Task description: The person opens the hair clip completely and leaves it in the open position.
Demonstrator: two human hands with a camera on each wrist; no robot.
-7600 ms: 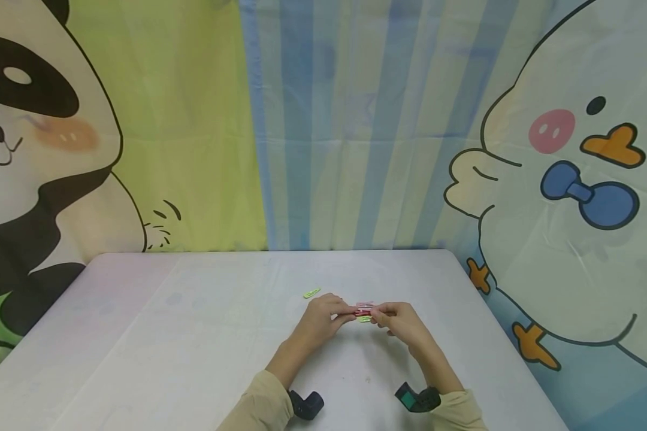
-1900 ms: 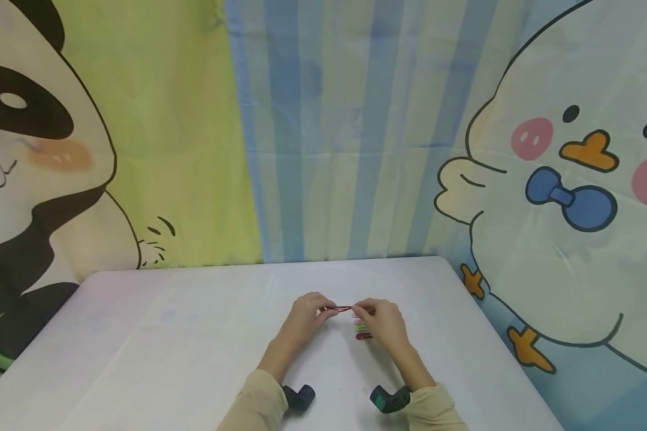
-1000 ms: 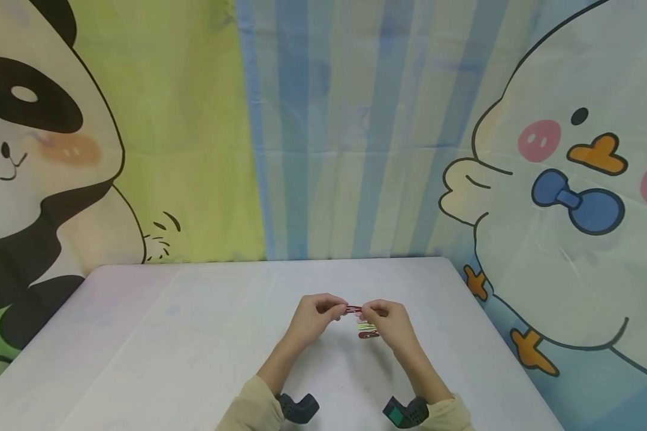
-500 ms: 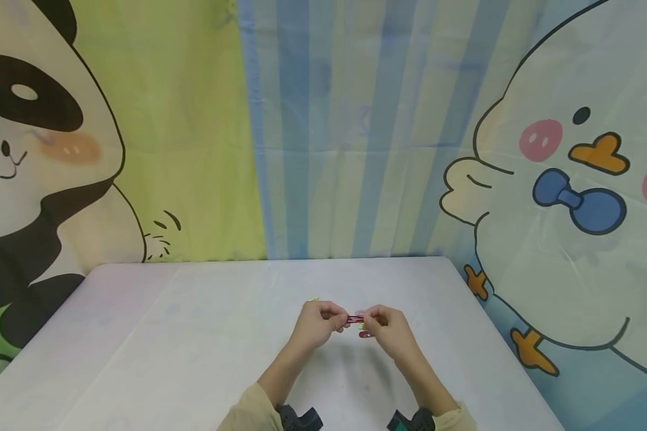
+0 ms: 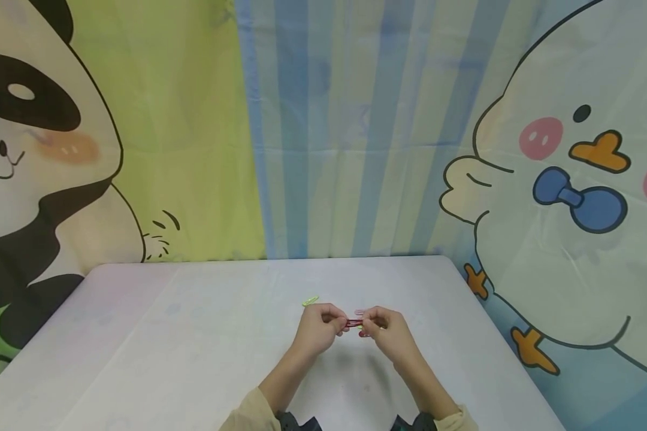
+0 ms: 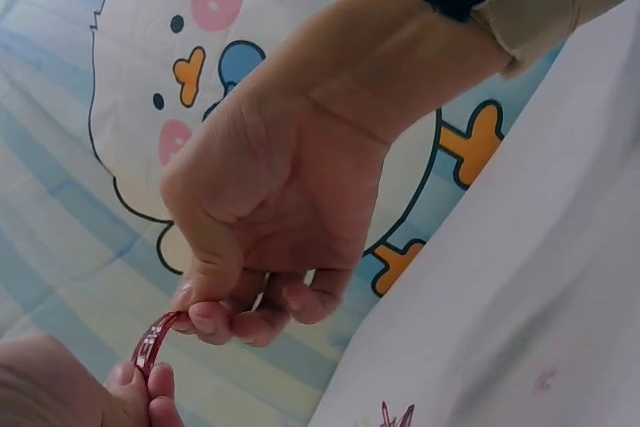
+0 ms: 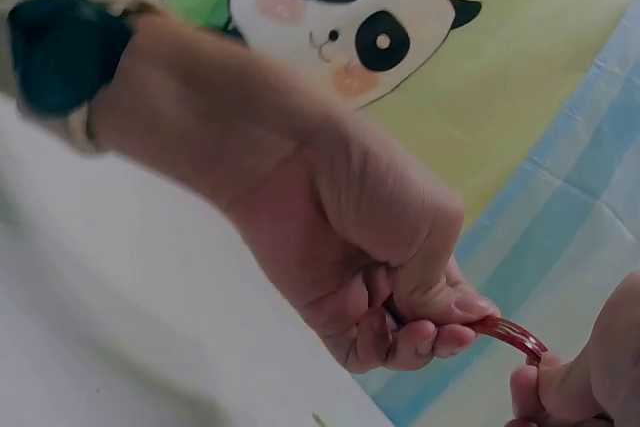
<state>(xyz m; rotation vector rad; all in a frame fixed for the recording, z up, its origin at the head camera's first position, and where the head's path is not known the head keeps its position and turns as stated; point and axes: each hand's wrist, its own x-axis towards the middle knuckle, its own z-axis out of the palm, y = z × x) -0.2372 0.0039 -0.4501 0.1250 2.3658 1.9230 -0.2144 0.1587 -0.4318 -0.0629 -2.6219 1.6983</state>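
Note:
A red snap hair clip [image 5: 354,323] is stretched between both hands above the table. My left hand [image 5: 316,328] pinches one end between thumb and forefinger, and my right hand [image 5: 390,329] pinches the other. In the left wrist view the clip [image 6: 150,344] looks bowed, with the right hand [image 6: 285,187] across from the left. The right wrist view shows the same curve in the clip [image 7: 512,335]. Behind the right fingers, a pink clip [image 5: 359,312] and another red clip [image 5: 363,334] lie on the table, partly hidden.
A yellow-green clip [image 5: 310,301] lies apart, just beyond the left hand. The white table [image 5: 167,359] ends at a cartoon-printed curtain [image 5: 329,131]. Dark wrist-worn cameras [image 5: 301,422] sit by the sleeves.
Both hands move from the far row of clips back toward the body, holding the red clip between them. The yellow-green clip comes back into view; the other red clip is now more covered.

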